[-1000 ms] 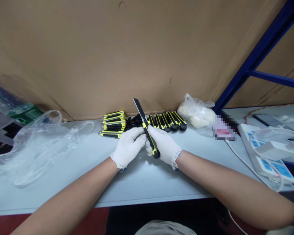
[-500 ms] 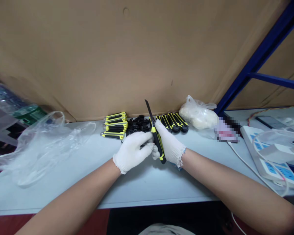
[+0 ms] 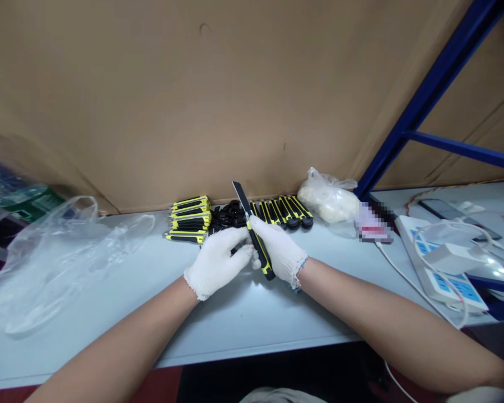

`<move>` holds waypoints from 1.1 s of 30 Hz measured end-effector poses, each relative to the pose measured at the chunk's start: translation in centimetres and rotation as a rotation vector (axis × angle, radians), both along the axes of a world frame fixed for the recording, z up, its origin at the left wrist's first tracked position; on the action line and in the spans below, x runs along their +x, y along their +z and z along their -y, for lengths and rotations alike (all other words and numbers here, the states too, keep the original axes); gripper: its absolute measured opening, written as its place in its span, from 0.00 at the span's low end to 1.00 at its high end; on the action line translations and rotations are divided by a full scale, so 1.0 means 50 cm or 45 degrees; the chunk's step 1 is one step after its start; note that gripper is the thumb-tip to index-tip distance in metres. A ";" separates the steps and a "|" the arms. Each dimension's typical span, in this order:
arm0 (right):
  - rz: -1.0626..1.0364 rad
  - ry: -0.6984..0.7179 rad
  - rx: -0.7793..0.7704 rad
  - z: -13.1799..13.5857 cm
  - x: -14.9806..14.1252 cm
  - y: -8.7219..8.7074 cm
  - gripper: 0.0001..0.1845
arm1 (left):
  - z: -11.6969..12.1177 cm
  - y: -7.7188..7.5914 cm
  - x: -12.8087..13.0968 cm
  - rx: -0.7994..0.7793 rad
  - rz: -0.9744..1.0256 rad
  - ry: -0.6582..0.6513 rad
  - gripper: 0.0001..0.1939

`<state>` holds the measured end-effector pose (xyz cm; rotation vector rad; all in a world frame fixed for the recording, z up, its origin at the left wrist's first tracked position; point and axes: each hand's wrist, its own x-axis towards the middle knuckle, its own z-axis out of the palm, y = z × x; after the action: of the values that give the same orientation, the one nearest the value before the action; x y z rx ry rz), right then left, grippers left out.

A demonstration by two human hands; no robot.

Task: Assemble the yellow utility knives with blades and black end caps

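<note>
A black and yellow utility knife (image 3: 258, 246), its dark blade (image 3: 241, 197) extended, is held tilted above the table with the blade pointing up and left. My right hand (image 3: 277, 243), in a white knit glove, is closed around the handle from the right, thumb near the blade end. From the left, my gloved left hand (image 3: 220, 260) pinches at the handle's side; its fingertips are partly hidden. Behind the hands lie small black plastic parts (image 3: 229, 214). More utility knives (image 3: 283, 212) are lined up to their right. Stacked yellow and black knife bodies (image 3: 189, 218) lie to their left.
A clear plastic bag (image 3: 67, 268) spreads over the table's (image 3: 235, 324) left side. Right of the knives sit a knotted bag with pale contents (image 3: 330, 198), a power strip (image 3: 441, 268) with cables, and a phone (image 3: 457, 218). A brown panel (image 3: 235, 112) stands behind, beside a blue frame (image 3: 420, 106).
The knife has rolled slightly, so more of the blade's flat side shows, and it leans further left. Both hands keep their grip. The whole view has shifted a little.
</note>
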<state>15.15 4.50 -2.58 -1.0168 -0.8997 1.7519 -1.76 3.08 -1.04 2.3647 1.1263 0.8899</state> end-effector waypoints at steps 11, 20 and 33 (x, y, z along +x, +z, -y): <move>-0.069 0.053 -0.003 0.003 -0.012 -0.002 0.17 | -0.005 0.004 0.005 -0.348 0.252 0.041 0.10; -0.150 0.184 -0.052 0.001 -0.003 -0.014 0.21 | -0.016 -0.008 -0.004 -0.216 0.164 0.109 0.09; -0.218 0.228 0.107 0.019 -0.005 -0.003 0.13 | -0.017 -0.022 -0.008 -0.441 0.473 0.198 0.20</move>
<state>14.93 3.55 -2.73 -0.7384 -0.9704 1.9005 -2.17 3.95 -2.15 1.7672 1.2050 1.0381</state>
